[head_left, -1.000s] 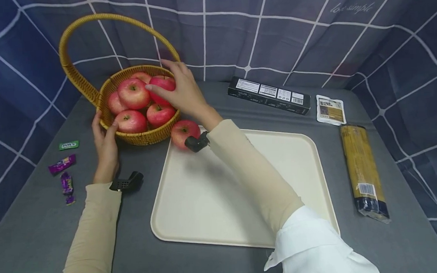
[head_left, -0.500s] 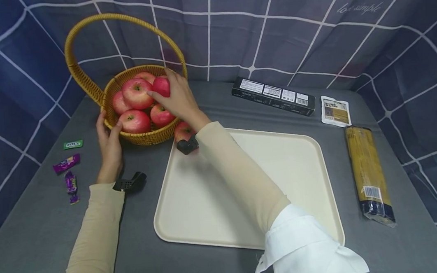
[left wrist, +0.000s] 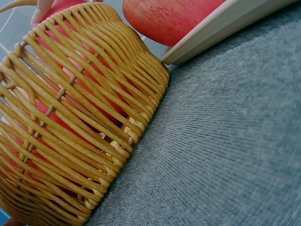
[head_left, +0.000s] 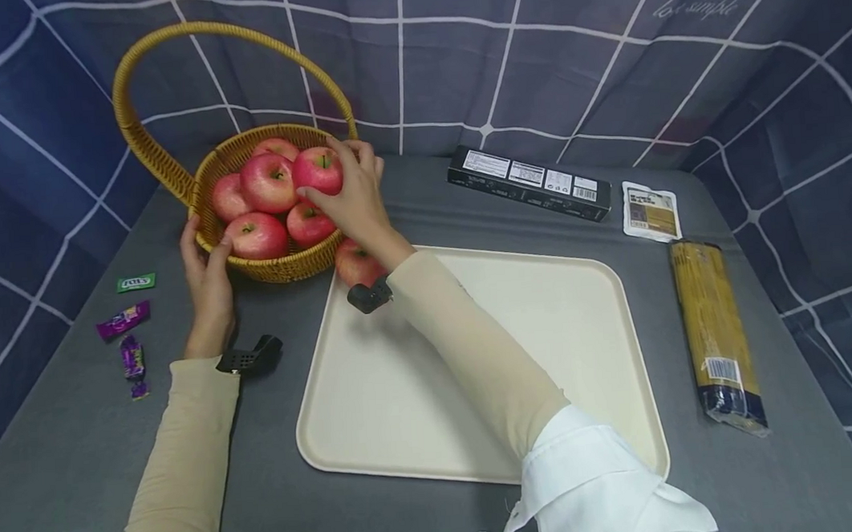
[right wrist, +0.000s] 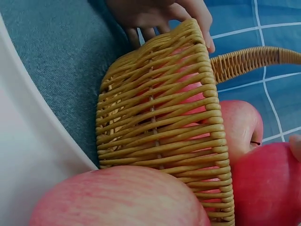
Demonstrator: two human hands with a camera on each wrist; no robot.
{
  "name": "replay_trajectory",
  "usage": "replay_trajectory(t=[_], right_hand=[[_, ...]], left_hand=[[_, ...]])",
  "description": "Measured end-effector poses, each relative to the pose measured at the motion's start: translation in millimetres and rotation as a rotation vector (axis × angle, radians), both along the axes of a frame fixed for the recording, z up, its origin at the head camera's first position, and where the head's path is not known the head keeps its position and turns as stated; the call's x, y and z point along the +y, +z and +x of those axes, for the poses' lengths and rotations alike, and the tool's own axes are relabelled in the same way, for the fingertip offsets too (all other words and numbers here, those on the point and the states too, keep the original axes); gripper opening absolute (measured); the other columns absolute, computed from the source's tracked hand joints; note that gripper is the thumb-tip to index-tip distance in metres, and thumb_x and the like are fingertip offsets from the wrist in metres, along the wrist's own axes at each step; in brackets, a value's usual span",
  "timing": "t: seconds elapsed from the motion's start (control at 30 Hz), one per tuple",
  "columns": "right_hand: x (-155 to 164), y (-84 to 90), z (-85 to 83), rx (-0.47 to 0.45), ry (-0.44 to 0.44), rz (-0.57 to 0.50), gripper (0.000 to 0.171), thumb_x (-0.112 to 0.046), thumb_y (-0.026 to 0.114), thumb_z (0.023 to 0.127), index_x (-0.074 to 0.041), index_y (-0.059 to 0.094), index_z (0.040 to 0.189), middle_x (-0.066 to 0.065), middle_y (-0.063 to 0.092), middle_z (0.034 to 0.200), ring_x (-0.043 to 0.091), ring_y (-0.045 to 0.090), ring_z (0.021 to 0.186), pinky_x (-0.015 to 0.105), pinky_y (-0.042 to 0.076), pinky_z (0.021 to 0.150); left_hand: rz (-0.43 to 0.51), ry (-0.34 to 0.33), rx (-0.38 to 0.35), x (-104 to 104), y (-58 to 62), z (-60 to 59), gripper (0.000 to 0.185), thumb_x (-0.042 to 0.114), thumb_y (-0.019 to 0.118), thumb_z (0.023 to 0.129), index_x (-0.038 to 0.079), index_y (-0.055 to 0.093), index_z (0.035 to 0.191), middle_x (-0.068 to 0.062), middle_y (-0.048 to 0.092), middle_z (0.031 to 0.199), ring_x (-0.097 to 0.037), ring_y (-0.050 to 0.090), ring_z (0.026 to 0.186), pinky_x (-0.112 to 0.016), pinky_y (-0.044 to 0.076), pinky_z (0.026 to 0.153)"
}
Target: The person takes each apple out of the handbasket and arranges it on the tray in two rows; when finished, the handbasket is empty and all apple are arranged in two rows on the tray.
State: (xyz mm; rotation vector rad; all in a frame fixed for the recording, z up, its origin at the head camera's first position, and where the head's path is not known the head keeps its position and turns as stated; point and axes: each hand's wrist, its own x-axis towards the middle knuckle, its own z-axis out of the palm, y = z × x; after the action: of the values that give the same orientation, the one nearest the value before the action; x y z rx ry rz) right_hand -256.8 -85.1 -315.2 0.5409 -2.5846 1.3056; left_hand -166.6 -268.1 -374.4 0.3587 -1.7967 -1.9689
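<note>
Red apples fill a woven wicker basket (head_left: 285,267) at the back left. My left hand (head_left: 209,289) holds the basket's near left rim, its thumb over the rim beside the front apple (head_left: 256,236). At the basket's right side my right hand (head_left: 355,193) grips a deep red apple (head_left: 317,171) between thumb and fingers, its stem showing. This apple (right wrist: 265,183) lies against a paler one (right wrist: 240,125) in the right wrist view. Another apple (head_left: 356,266) rests at the corner of the cream tray (head_left: 407,452), partly hidden by the right wrist's camera.
The basket's tall handle (head_left: 229,26) arches over the back. Left of it lie a green candy (head_left: 136,283) and two purple ones. A long black box (head_left: 530,184), a small white packet (head_left: 650,212) and a yellow noodle pack (head_left: 719,331) lie on the right.
The right hand has shifted slightly on the deep red apple, whose stem now shows beside the fingers. The left hand keeps its place on the basket; the head view has swayed a little.
</note>
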Motion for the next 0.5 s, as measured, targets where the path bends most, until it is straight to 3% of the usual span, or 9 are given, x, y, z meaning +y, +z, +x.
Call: replay_trajectory(t=[0.23,0.5], right_hand=[[0,-4.4,2.2,-0.079,-0.007,0.049,0.076,-0.038,0.073,0.073,-0.018,0.038,0.138,0.001,0.035,0.137,0.015,0.028,0.119,0.023,0.037,0.092],[8,0.4,11.1,-0.100,0.059,-0.115,0.074,-0.032,0.077,0.069,-0.016,0.045,0.134,0.001,0.042,0.128,0.012,0.041,0.117,0.018,0.040,0.093]], left_hand=[[-0.007,0.009,-0.009,-1,-1.5,-1.0,0.055,0.015,0.046,0.091,0.017,0.024,0.141,-0.002,0.021,0.148,-0.013,0.022,0.134,-0.021,0.017,0.110],[-0.006,0.002,-0.006,-4,-6.1,-3.2,0.055,0.017,0.046,0.091,0.019,0.024,0.141,-0.001,0.020,0.148,-0.013,0.022,0.135,-0.021,0.017,0.110]])
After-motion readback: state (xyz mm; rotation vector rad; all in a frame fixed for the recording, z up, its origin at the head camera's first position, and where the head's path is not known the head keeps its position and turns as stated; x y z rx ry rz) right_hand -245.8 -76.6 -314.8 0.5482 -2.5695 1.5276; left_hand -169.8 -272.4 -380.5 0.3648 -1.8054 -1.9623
